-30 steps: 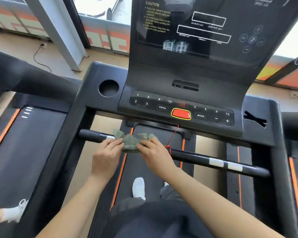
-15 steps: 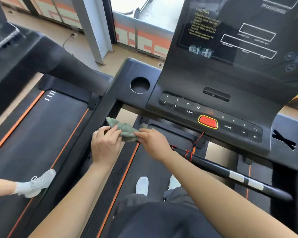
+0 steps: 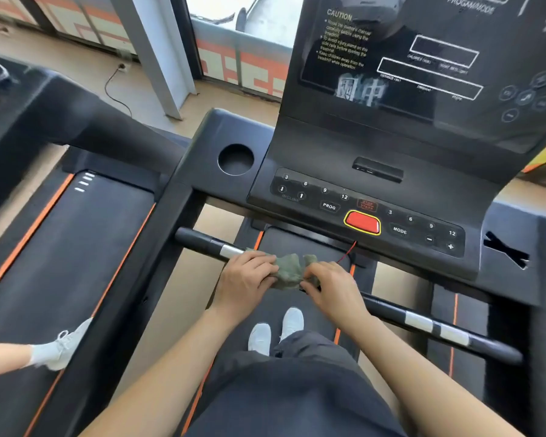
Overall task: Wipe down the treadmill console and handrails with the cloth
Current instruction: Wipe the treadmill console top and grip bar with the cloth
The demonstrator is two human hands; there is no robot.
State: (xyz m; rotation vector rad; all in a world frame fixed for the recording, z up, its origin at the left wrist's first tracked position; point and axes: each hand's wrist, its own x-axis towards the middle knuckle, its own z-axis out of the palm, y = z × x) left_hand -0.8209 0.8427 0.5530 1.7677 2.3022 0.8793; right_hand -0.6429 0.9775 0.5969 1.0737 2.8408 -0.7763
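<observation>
While the left hand [image 3: 245, 280] and right hand [image 3: 334, 290] pinch opposite ends of the green cloth [image 3: 292, 270], it drapes over the front handrail [image 3: 388, 310]; beyond lies the console [image 3: 369, 197], its red stop button [image 3: 362, 223] central.

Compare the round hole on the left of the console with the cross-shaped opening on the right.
The round hole is a wide open circle; the cross-shaped opening is two narrow crossing slits. The round hole sits beside the incline buttons, the cross-shaped opening beside the plus button. Both are cut into the black console top.
</observation>
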